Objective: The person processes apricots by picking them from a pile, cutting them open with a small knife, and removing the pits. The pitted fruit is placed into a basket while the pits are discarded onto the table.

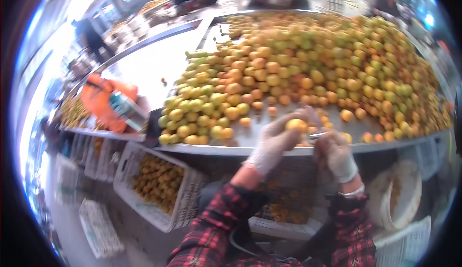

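Observation:
My left hand [269, 144], in a pale glove, is closed around a round yellow-orange fruit [296, 125] above the table's near edge. Just to its right, my right hand [337, 154], also gloved, grips a small metal tool [316, 135]; its shiny end points at the fruit. Blur hides the tool's exact kind. Beyond both hands a large heap of green, yellow and orange fruit [298, 65] covers much of the metal table [288, 150]. A few single fruits lie close to my fingers.
A white crate [190, 190] of fruit stands below left; another crate [284, 228] with orange bits sits under my hands. At right are a white bucket [411, 192] and a crate [409, 243]. An orange cloth bundle [103, 101] and a green cylinder [127, 109] lie left. People work beyond.

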{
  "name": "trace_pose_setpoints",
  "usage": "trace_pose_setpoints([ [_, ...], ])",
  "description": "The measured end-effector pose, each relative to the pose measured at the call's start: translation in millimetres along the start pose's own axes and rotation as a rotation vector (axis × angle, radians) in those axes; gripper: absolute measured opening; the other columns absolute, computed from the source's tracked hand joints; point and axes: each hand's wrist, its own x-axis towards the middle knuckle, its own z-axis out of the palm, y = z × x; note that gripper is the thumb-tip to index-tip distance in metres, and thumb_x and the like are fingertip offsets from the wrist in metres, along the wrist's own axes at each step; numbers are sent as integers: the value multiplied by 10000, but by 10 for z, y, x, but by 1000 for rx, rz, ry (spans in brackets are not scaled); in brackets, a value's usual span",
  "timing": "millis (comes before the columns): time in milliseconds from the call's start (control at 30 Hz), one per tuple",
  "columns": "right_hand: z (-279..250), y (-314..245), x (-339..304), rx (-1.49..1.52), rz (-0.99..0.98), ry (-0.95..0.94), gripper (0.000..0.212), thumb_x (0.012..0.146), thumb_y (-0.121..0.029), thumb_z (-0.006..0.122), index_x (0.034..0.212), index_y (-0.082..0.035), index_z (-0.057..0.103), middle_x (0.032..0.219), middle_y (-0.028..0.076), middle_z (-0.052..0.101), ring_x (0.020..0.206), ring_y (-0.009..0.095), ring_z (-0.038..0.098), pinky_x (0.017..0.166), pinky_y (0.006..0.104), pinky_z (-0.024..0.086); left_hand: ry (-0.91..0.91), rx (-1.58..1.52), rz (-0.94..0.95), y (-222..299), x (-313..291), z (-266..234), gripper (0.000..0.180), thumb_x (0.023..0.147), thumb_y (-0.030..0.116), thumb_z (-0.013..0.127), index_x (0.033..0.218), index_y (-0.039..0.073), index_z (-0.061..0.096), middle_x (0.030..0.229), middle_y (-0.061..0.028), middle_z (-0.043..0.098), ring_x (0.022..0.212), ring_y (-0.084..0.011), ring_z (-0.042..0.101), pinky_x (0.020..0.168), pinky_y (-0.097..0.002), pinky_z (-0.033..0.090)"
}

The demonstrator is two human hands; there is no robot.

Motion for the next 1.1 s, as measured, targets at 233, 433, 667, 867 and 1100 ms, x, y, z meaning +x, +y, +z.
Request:
trace_pose_setpoints([
  [233, -15, -122, -104, 82, 107, -173, 314, 1005, -360, 499, 984, -57, 581, 667, -9, 570, 498, 53, 480, 449, 205, 365, -166, -129, -4, -23, 22, 61, 507, 887, 317, 599, 1239, -47, 577, 1069, -50, 660, 712, -40, 531, 552, -158, 372],
  [433, -1, -130, -109, 20, 78, -200, 310, 1022, -335, 469, 938, -54, 569, 659, -24, 546, 532, 42, 450, 486, 204, 361, -175, -73, 2, -11, 10, 77, 491, 871, 319, 620, 1211, -34, 602, 944, -6, 640, 667, -17, 462, 549, -167, 350],
  [667, 44, -47, -147, -100, 74, -261, 243, 1026, -220, 472, 940, -36, 605, 700, -52, 525, 643, 47, 489, 588, 216, 420, -224, 209, -190, 98, -22, -81, 455, 854, 314, 625, 1121, -54, 641, 972, -63, 655, 853, -110, 603, 691, -231, 501],
  [867, 159, 181, -141, -144, -53, -51, 150, 992, -149, 532, 963, -19, 599, 715, 16, 566, 646, 117, 516, 602, 255, 443, -97, 23, -47, -264, -15, 42, 508, 933, 393, 561, 1164, -59, 599, 1062, -97, 647, 956, -172, 622, 831, -278, 501],
  [1100, 192, 317, -22, -504, -329, 88, 136, 912, -147, 611, 911, -24, 554, 798, 221, 621, 768, 436, 609, 618, 459, 488, -91, -231, -166, -323, 14, 34, 483, 990, 363, 502, 1229, -55, 542, 1172, -123, 609, 1049, -208, 613, 935, -320, 483],
])
